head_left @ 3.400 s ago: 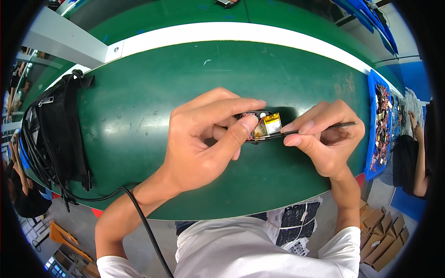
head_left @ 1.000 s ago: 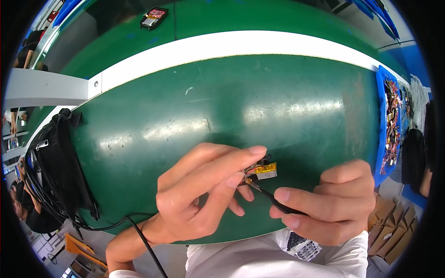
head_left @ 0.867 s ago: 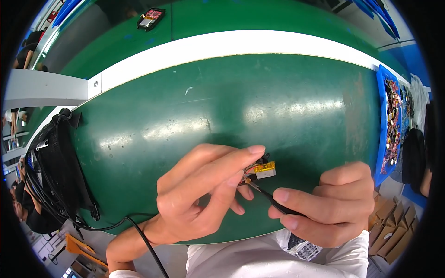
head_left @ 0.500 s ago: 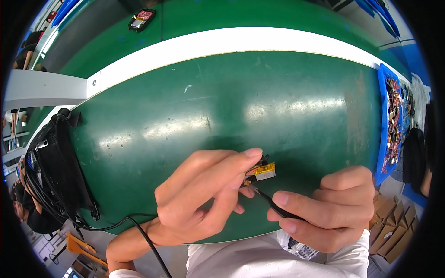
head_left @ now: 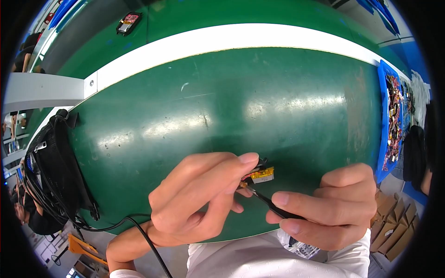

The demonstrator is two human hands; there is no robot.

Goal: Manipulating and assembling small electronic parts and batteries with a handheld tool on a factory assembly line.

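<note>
Electronic module [head_left: 256, 175] with yellow-taped silver battery [head_left: 264, 177], pinched in the left hand [head_left: 199, 194] above the green worktop [head_left: 222, 102], now has the slim black tool [head_left: 271, 205] clasped in the right hand [head_left: 331, 208] at its coppery part [head_left: 244, 184], apparently the current focus, rather than along its edge

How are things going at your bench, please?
Left hand gripping device; right hand holding black tool, tip at device. Cable crosses left forearm.

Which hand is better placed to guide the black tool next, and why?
Likely the right hand: it grips the black tool, whose tip is at the small device. The left hand is busy holding that device.
</note>
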